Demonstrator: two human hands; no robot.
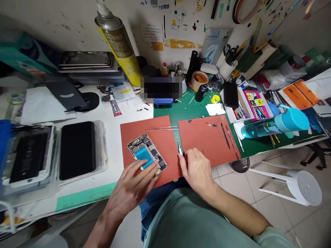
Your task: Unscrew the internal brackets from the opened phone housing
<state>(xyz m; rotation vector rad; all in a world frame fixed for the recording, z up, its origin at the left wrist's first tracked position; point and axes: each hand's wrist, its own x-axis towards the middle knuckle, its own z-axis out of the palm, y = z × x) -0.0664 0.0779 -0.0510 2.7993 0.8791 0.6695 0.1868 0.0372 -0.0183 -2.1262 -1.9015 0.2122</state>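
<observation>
Tweezers (165, 128) lie behind the opened phone (151, 151) (both on a mat (144, 129)).

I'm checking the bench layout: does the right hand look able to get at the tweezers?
Probably yes. The tweezers lie uncovered just beyond the right hand, with only a slim silver tool lying low between them.

The lone view looks forward and down from the wearer's head, near the hands. It faces across the bench (111, 165)'s front edge
</observation>
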